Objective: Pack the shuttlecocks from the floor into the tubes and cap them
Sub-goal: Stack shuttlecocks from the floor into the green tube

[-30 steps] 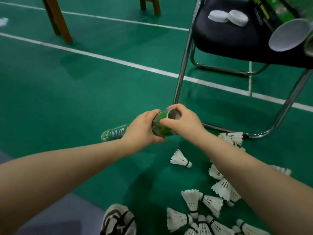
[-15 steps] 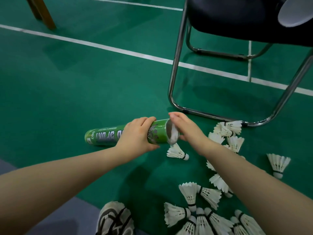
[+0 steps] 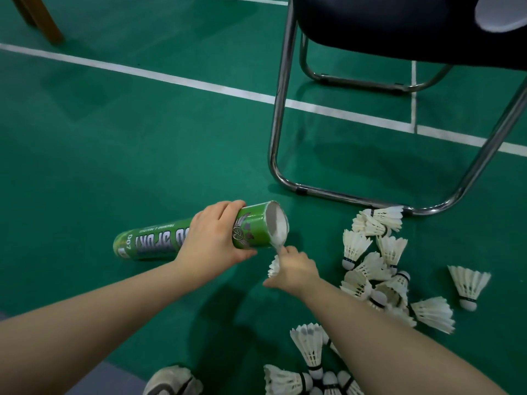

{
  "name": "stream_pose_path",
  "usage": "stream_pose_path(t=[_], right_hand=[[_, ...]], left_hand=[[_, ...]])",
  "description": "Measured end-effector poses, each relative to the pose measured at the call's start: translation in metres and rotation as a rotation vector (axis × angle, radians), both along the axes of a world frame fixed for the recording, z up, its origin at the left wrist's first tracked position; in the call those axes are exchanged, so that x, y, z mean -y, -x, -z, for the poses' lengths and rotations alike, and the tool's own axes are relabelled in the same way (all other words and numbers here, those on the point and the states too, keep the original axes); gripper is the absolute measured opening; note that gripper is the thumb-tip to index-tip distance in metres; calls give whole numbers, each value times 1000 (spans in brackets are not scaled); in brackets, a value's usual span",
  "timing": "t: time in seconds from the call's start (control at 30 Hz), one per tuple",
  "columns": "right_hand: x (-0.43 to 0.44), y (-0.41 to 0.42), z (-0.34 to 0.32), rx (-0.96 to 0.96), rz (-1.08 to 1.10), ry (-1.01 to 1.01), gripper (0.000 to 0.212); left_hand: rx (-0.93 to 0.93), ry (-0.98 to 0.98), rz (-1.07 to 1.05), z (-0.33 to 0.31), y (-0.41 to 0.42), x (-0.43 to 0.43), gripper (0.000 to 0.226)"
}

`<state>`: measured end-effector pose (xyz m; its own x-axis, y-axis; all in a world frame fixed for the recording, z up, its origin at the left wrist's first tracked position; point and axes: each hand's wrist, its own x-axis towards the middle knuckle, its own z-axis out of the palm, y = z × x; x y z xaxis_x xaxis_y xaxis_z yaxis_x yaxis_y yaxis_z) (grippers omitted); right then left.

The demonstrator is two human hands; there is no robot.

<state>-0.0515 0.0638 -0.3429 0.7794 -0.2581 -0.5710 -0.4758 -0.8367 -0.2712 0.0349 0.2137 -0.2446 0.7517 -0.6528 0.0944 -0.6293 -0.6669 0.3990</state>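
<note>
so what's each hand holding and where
Left hand grips the green tube around its body near the open end. Right hand is closed on a shuttlecock, feathers showing; exact hold hidden.

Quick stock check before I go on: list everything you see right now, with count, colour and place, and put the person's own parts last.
Tube: one, green with pale lettering, lying near level above the floor, open end toward the chair.
Shuttlecocks: well over a dozen, white, scattered on the floor right of the tube and along the bottom edge; exact count unclear where they overlap.
Shuttlecock under the hand: one, white, just below the tube's mouth.
Chair: one, chrome frame with dark seat, upper right.
White object on the seat: one, cut off by the frame.
Wooden leg: brown, top left.
Court lines: white, on green floor.
Shoe: one, pale, bottom edge.
Left hand: grip around the tube.
Right hand: on the shuttlecock below the mouth.
</note>
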Motion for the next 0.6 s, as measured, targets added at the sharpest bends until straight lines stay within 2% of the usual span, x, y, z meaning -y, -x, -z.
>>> stream_pose_path(t=[0.07,0.23,0.3,0.37,0.47,0.53,0.6], right_hand=[[0,-1,5,24,8,33,78],[-1,-2,6,153,47,60,56],[4,-4,-8,278,240,-91,63],[15,-6,-33,484,512,-230,75],[33,-2,-80,799,854,-471,69],[42,4,-110,949,949,-644,58],[42,11,-132,1027,940,-758,51]], left_hand=[[-2,-4,-10,-1,0,2,82],[-7,-15,-21,1,1,-2,82],[-9,-11,-24,0,0,-4,82],[-14,0,-33,-2,-2,-5,81],[-17,22,-65,-7,-4,-4,79],[-15,35,-88,-10,-4,-2,77],[-16,51,-101,-14,-1,4,76]])
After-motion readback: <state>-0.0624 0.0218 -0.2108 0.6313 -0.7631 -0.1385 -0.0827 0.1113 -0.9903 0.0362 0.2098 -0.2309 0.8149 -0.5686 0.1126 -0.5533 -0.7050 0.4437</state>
